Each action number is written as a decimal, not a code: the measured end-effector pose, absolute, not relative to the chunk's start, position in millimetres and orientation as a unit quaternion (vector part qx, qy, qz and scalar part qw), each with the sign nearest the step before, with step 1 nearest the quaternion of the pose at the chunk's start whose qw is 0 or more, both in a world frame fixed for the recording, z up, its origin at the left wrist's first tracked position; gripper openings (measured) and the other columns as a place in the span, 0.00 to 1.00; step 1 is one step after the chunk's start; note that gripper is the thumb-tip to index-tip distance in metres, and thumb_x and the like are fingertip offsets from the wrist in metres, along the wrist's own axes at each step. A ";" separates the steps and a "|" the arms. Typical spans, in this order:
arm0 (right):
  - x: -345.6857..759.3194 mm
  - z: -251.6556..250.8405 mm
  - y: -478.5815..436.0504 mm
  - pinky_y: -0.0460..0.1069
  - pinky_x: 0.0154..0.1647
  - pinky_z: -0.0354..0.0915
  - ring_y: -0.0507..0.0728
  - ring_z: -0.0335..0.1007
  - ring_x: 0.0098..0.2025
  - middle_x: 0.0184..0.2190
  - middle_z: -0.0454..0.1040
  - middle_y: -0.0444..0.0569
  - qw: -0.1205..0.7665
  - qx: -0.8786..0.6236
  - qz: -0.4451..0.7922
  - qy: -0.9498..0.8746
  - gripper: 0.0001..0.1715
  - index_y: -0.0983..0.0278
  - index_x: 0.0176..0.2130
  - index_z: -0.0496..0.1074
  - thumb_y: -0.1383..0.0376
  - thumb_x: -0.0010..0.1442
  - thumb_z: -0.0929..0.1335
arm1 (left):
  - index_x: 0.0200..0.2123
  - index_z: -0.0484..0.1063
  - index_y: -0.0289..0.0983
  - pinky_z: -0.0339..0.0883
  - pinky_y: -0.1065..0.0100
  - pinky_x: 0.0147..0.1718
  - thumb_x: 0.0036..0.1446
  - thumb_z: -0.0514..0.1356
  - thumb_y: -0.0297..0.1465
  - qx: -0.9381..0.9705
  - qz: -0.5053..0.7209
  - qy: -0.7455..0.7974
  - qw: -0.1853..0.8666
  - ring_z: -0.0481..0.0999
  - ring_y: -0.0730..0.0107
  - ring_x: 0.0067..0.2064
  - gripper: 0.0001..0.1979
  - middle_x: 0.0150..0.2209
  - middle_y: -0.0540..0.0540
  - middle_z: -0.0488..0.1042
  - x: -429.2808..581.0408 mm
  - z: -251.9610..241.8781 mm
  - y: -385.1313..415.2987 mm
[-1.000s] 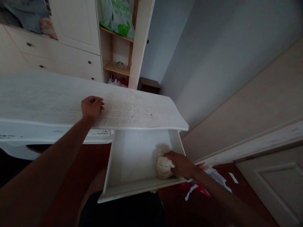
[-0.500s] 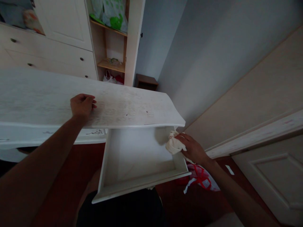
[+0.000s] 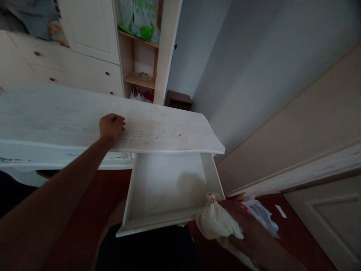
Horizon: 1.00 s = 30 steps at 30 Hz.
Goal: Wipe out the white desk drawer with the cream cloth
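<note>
Our right hand [image 3: 249,235], blurred, is closed around the crumpled cream cloth [image 3: 216,222], which hangs just outside the front right corner of the open white wooden drawer [image 3: 158,224], above the dark red floor. Our left hand [image 3: 111,126] rests on the white desk top [image 3: 56,113], fingers loosely curled and empty. We judge that the cloth's trailing end could snag on that corner or slip from the grip. Half a second earlier the cloth was pressed against the drawer's inner right wall. The left hand has not moved.
</note>
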State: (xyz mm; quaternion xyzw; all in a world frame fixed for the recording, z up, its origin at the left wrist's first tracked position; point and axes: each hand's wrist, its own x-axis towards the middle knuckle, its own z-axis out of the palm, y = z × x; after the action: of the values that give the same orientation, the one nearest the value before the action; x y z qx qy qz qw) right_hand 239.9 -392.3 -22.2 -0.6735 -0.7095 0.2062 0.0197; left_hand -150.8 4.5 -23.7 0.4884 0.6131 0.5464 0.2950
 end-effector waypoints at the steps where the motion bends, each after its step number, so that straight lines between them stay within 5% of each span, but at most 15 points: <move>1: 229.9 -33.9 -395.5 0.62 0.70 0.60 0.67 0.61 0.71 0.70 0.63 0.59 0.020 -0.663 0.223 -0.714 0.49 0.59 0.72 0.60 0.68 0.53 0.69 | 0.31 0.75 0.35 0.63 0.71 0.24 0.51 0.58 0.28 0.496 0.539 0.615 0.292 0.70 0.73 0.22 0.06 0.25 0.50 0.74 -150.9 -23.8 3.8; 7: 153.7 -98.8 -383.5 0.62 0.65 0.67 0.72 0.61 0.70 0.69 0.65 0.62 0.042 -0.558 0.271 -0.783 0.57 0.59 0.72 0.62 0.64 0.45 0.75 | 0.28 0.73 0.37 0.64 0.70 0.26 0.50 0.57 0.29 0.526 0.525 0.608 0.279 0.71 0.71 0.23 0.05 0.25 0.49 0.74 -150.7 -25.2 1.0; 16: 17.3 -55.6 -321.6 0.57 0.66 0.65 0.65 0.65 0.66 0.67 0.66 0.52 0.144 -0.502 0.321 -0.790 0.53 0.51 0.71 0.60 0.61 0.49 0.74 | 0.26 0.71 0.37 0.63 0.70 0.24 0.53 0.57 0.28 0.517 0.543 0.596 0.288 0.69 0.73 0.21 0.05 0.25 0.49 0.73 -152.2 -32.0 6.5; 30: -5.0 -24.5 -184.0 0.58 0.59 0.69 0.65 0.67 0.60 0.72 0.59 0.53 0.084 -0.528 0.045 -0.844 0.43 0.52 0.73 0.53 0.65 0.64 0.68 | 0.27 0.71 0.37 0.63 0.71 0.23 0.53 0.57 0.29 0.508 0.548 0.600 0.286 0.69 0.74 0.21 0.05 0.25 0.49 0.73 -151.6 -30.2 6.4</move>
State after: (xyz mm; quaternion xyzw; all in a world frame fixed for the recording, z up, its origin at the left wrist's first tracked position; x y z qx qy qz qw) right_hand -5.0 -184.0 -24.5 -0.5279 -0.8439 0.0446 0.0840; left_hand -151.6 6.4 -30.2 0.5075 0.6000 0.5482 0.2861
